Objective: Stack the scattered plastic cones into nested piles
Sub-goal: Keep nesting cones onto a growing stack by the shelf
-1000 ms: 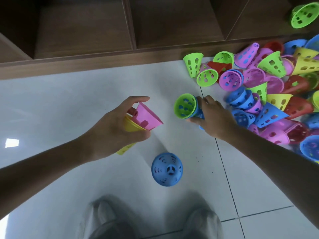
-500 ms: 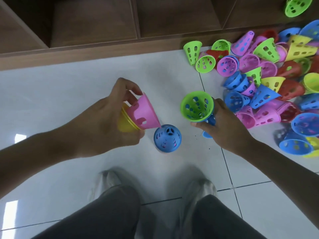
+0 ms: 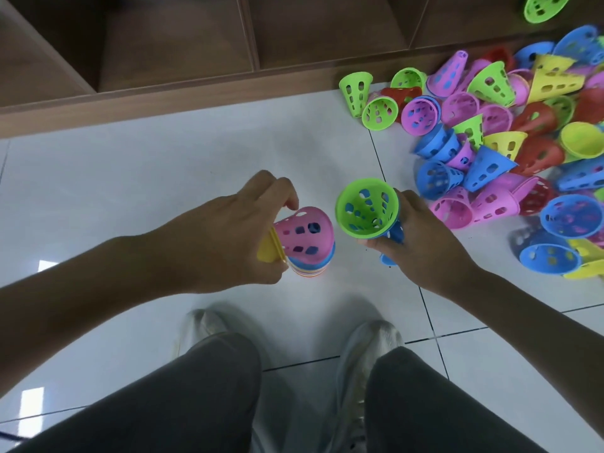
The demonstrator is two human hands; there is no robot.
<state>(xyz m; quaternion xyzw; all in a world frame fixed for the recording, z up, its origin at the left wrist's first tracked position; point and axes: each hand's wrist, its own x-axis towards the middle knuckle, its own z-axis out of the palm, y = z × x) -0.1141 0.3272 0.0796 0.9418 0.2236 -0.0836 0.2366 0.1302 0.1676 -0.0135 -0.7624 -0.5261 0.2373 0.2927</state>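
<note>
- White tiled floor (image 3: pixel 130 178), wooden shelving behind.
- Left hand (image 3: pixel 228 233) grips pink cone (image 3: pixel 305 232), lowering it over the floor stack (image 3: pixel 313 266), presumably to nest.
- Right hand (image 3: pixel 421 243) holds green-in-blue cones (image 3: pixel 367 207), mouth up, right of stack.
- Loose heap (image 3: pixel 490 142) farther right.

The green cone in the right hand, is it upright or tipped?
Tipped. The green cone has its wide mouth turned up toward the camera, so its holed inside shows; the right hand grips its narrow end with a blue cone.
</note>
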